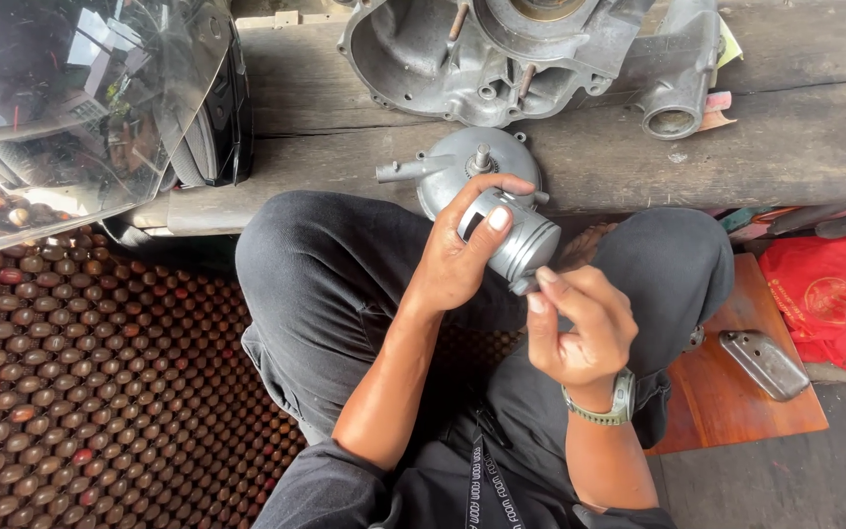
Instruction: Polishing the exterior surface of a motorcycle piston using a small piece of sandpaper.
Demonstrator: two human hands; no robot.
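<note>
My left hand [462,245] grips a small grey metal cylinder, ribbed like an engine piston [521,240], holding it up over my lap. The thumb lies across its side. My right hand [580,328] is just below it, fingertips pinched at the cylinder's lower edge, on something too small to make out. A watch sits on that wrist. Behind the cylinder, a round grey metal cover [462,167] with a short shaft and a side arm rests at the edge of the wooden bench [785,147].
A large grey engine casing [501,54] lies on the bench beyond. At left is a helmet with a clear visor [80,88] over a wooden-bead mat [100,392]. At right, a wooden board [736,392] carries a grey metal plate [764,364], beside a red bag [829,294].
</note>
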